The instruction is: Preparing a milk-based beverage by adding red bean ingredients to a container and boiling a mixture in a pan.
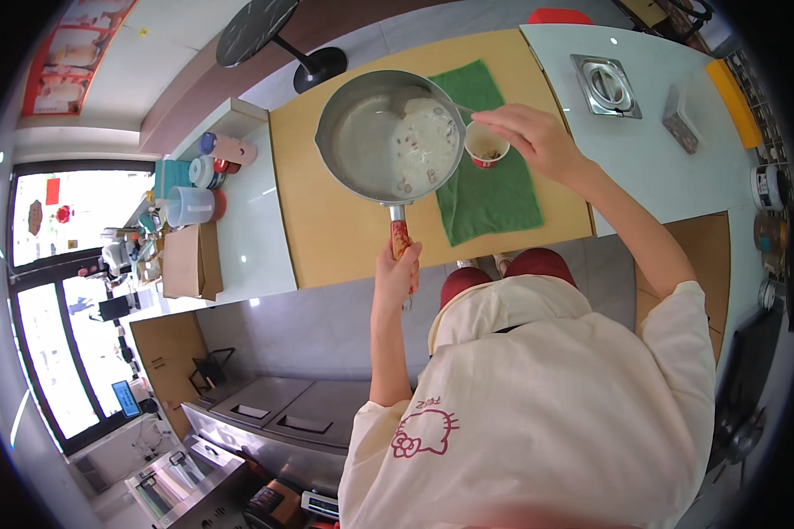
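A grey metal saucepan [353,163] is held by its red patterned handle [400,231], with my left hand [398,271] wrapped round it. Milky liquid [425,154] with small reddish and brown bits lies in the pan's right half. Closed fingers of my right hand [534,139] grip a thin metal-looking handle [464,109] that reaches over the pan's right rim; its far end is unclear in the liquid. Just beside that rim, below my right fingers, a white and red paper cup [486,145] with some brownish contents stands on a green towel [494,207].
The towel lies on a wooden-topped table [326,238]. On the right white counter are a metal lidded container [606,86] and a clear plastic box [682,119]. At left stand a cardboard box [191,262], a clear jug [191,204] and a pink bottle [235,150].
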